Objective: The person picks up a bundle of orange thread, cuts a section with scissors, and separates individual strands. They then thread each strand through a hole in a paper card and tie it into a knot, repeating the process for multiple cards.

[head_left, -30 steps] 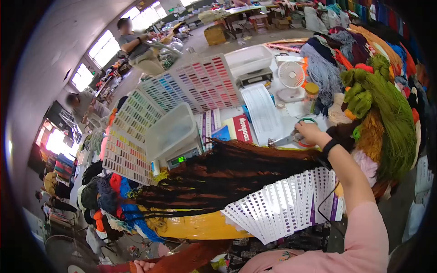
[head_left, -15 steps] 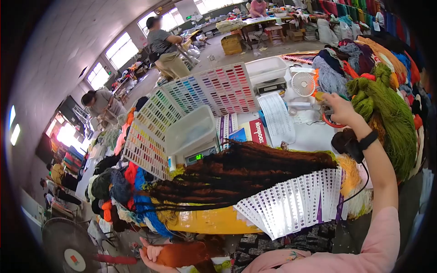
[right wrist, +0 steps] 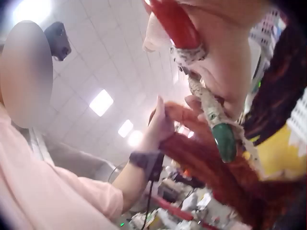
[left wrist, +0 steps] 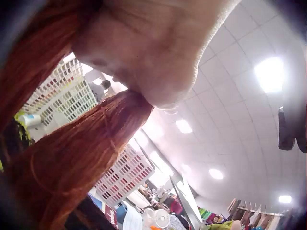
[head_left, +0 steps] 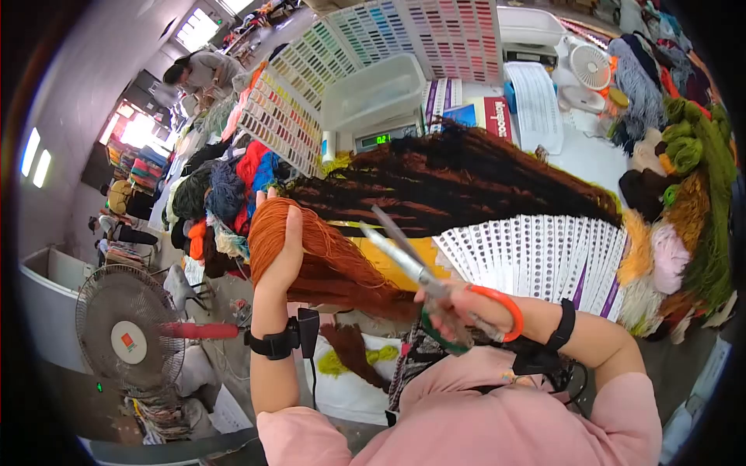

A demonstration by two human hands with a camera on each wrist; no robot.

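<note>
In the head view a rust-brown yarn hank (head_left: 342, 268) loops over the left hand (head_left: 281, 252), whose thumb stands up and whose fingers go behind the strands. The right hand (head_left: 466, 307) grips scissors (head_left: 412, 262) with one red and one green handle; their blades are parted and point up-left toward the hank. In the left wrist view the hank (left wrist: 81, 153) hangs from the left hand (left wrist: 148, 48). The right wrist view shows the right hand (right wrist: 225, 52) around the scissors' wrapped handles (right wrist: 211, 108), with the left hand (right wrist: 163, 125) in the hank beyond.
Dark brown yarn (head_left: 466, 175) lies across the table beside fanned sample cards (head_left: 528, 252). Behind are a clear tub (head_left: 373, 93), a scale (head_left: 388, 138) and a colour chart (head_left: 458, 39). Yarn piles (head_left: 684, 217) stand right; a floor fan (head_left: 128, 342) stands left.
The right hand has come from the table's right side to the front with the scissors. The left hand has risen with the rust-brown hank. The head view has turned downward and left.
</note>
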